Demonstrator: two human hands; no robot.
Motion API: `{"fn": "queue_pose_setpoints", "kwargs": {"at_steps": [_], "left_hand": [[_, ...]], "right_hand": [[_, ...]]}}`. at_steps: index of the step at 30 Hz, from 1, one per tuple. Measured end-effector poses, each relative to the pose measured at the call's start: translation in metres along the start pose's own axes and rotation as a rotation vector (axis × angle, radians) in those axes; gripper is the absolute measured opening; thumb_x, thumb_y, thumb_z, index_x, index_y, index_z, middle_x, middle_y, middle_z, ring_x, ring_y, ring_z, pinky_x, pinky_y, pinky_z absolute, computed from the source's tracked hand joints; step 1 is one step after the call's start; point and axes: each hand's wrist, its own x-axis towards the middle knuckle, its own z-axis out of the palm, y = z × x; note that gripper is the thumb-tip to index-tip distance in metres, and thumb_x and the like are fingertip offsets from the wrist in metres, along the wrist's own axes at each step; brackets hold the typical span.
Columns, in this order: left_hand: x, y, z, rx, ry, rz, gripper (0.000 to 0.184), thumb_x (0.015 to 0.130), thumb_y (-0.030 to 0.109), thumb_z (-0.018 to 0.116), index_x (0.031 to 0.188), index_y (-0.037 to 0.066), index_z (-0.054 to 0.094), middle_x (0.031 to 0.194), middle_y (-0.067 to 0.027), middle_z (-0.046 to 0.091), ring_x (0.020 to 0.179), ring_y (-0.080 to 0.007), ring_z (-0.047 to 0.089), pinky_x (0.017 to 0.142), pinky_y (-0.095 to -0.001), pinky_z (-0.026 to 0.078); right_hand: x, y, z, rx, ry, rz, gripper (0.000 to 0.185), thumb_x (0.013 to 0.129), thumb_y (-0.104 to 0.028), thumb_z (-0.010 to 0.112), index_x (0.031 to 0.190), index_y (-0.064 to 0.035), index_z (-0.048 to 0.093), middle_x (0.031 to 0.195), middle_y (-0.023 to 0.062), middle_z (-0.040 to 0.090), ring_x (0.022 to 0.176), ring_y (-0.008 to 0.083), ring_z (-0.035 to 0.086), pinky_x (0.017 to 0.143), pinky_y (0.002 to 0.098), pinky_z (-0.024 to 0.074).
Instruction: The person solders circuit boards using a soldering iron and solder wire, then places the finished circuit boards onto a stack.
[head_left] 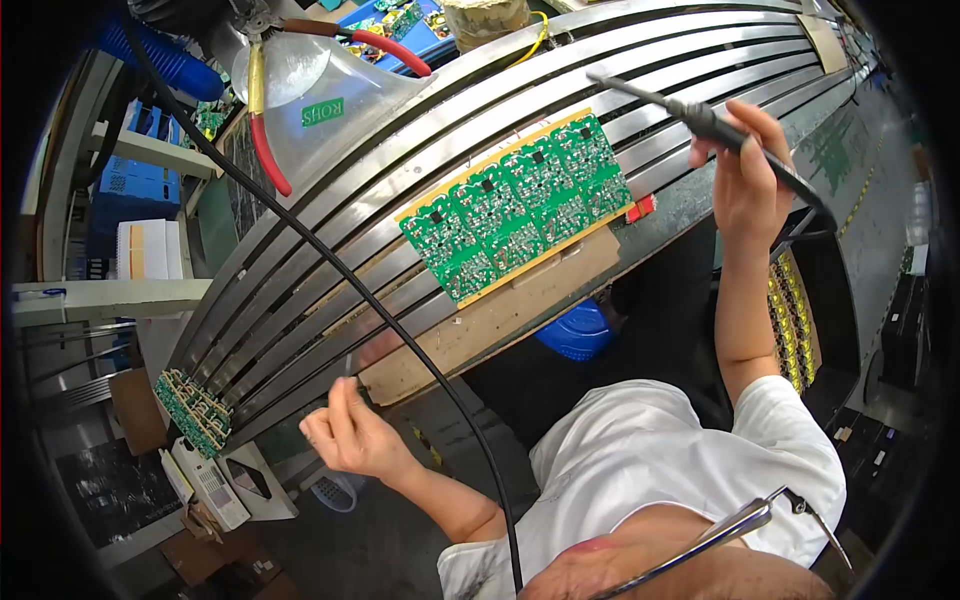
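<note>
In my right hand [752, 185] is a soldering iron [700, 118], its fingers closed around the black handle and the metal tip pointing up and left over the slatted metal rails. My left hand [355, 432] is raised in front of the lower left part of the rails, thumb and fingers pinched together; a faint thin piece seems to stick up from them, too small to name. Between the hands, a green circuit board panel [520, 205] with yellowish edge strips lies across the rails, solder side up. Neither hand touches it.
Pliers with red handles [390, 50] lie at the upper left near a tape label [322, 112]. A black cable [375, 300] crosses the view. More boards [195, 412] stand at the rails' left end. A blue tray [425, 45] of parts sits at the back.
</note>
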Motion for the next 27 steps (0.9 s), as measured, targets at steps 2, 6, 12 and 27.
{"fn": "queue_pose_setpoints", "kwargs": {"at_steps": [2, 6, 12, 27], "left_hand": [[-0.012, 0.015, -0.001, -0.053, -0.083, -0.019, 0.014, 0.076, -0.006, 0.08, 0.087, 0.003, 0.076, 0.074, -0.0061, 0.048, 0.071, -0.0244, 0.047, 0.063, -0.0375, 0.038], [-0.03, 0.045, 0.018, -0.32, -0.172, 0.097, 0.014, 0.082, -0.005, 0.073, 0.095, 0.001, 0.07, 0.083, -0.0129, 0.054, 0.079, -0.0331, 0.053, 0.072, -0.0437, 0.045], [-0.006, 0.089, 0.03, -0.46, -0.117, 0.206, 0.01, 0.087, 0.006, 0.078, 0.096, 0.006, 0.075, 0.088, -0.0112, 0.056, 0.083, -0.0278, 0.058, 0.068, -0.0382, 0.046], [-0.014, 0.14, 0.066, -0.823, -0.237, 0.332, 0.021, 0.082, -0.004, 0.081, 0.1, 0.002, 0.073, 0.07, -0.0062, 0.049, 0.058, -0.0206, 0.048, 0.051, -0.0321, 0.039]], "right_hand": [[-0.017, -0.001, 0.0, 0.054, -0.056, 0.026, 0.038, 0.1, -0.017, 0.053, 0.125, 0.0108, 0.06, 0.092, 0.0213, 0.071, 0.082, 0.0226, 0.069, 0.079, 0.0345, 0.0542], [-0.039, -0.013, 0.014, -0.004, -0.149, 0.016, 0.038, 0.099, -0.024, 0.057, 0.117, 0.0087, 0.063, 0.089, 0.02, 0.071, 0.079, 0.0238, 0.07, 0.076, 0.0347, 0.0553], [-0.05, -0.015, 0.03, 0.126, -0.262, -0.094, 0.038, 0.1, -0.025, 0.061, 0.119, 0.0081, 0.066, 0.085, 0.0201, 0.071, 0.072, 0.024, 0.068, 0.066, 0.0347, 0.0533], [-0.063, -0.021, 0.007, 0.117, -0.194, -0.056, 0.037, 0.101, -0.026, 0.06, 0.117, 0.0066, 0.065, 0.086, 0.0208, 0.07, 0.074, 0.0263, 0.068, 0.069, 0.0364, 0.0541]]}}
